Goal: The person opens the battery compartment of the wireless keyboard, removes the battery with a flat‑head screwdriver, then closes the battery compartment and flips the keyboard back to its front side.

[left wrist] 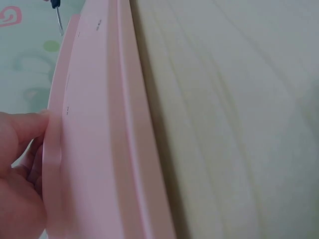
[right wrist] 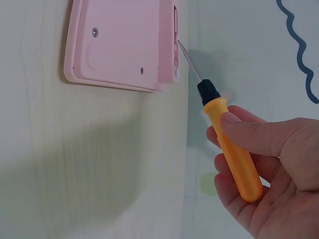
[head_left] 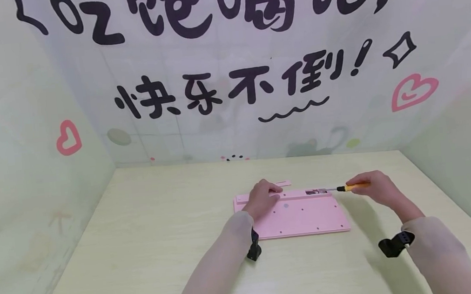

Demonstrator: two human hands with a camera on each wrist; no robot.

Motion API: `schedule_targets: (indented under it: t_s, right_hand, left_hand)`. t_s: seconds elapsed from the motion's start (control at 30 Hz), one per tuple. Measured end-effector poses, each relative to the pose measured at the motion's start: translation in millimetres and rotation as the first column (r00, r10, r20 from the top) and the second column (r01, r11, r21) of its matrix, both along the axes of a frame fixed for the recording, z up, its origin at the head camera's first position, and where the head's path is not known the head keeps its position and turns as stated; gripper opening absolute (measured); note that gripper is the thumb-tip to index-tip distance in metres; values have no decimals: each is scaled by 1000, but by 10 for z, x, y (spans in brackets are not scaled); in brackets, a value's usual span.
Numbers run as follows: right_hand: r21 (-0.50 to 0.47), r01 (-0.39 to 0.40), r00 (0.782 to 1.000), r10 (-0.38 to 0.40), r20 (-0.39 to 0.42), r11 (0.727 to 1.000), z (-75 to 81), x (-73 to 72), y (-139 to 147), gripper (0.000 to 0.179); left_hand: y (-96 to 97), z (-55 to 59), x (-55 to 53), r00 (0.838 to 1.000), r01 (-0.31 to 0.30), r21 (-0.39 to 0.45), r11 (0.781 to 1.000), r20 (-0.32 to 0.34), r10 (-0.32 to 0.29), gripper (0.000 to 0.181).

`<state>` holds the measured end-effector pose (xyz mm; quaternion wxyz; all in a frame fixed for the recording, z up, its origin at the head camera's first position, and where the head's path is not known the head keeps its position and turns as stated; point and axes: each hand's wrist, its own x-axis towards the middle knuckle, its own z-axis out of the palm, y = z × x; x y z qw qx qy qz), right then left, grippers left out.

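Observation:
A pink keyboard [head_left: 305, 218] lies underside up on the table, small screws dotted over its back. Along its raised far ridge, near the right end, is an uncovered battery compartment [head_left: 316, 192]. My left hand [head_left: 262, 199] grips that ridge left of the middle; in the left wrist view, thumb and fingers of the hand [left wrist: 22, 169] hold the ridge's edge. My right hand [head_left: 375, 188] holds a screwdriver [right wrist: 234, 149] with a yellow handle and black collar. Its thin metal tip meets the ridge at the compartment; whether it touches anything inside I cannot tell.
Just behind the keyboard lies a small pink cover strip [head_left: 282, 183], partly behind the left hand. The pale wooden table [head_left: 150, 229] is bounded by a printed back wall [head_left: 227, 143] and side walls. A black camera [head_left: 395, 245] sits on the right wrist.

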<state>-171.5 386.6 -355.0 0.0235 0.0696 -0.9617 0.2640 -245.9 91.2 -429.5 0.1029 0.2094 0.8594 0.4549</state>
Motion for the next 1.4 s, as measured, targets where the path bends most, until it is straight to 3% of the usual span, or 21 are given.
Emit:
schedule_targets:
  t_s: [0.33,1.07,1.4]
  right_hand:
    - [45,-22,1000,21,21,999,77,-107,-13,16]
    - [155,-154,986,142,84,976,289,-311,-144,12]
    - [159,-150,980,125,158,976,353,-402,-179,13]
  left_hand:
    - [1,-18,-29,1000,0,10,1000,2,0,19]
    - [-15,-49,-52,1000,9,6,1000,-2,-9,19]
    - [-5,-70,-47,1000,13,9,1000,-4,-13,19]
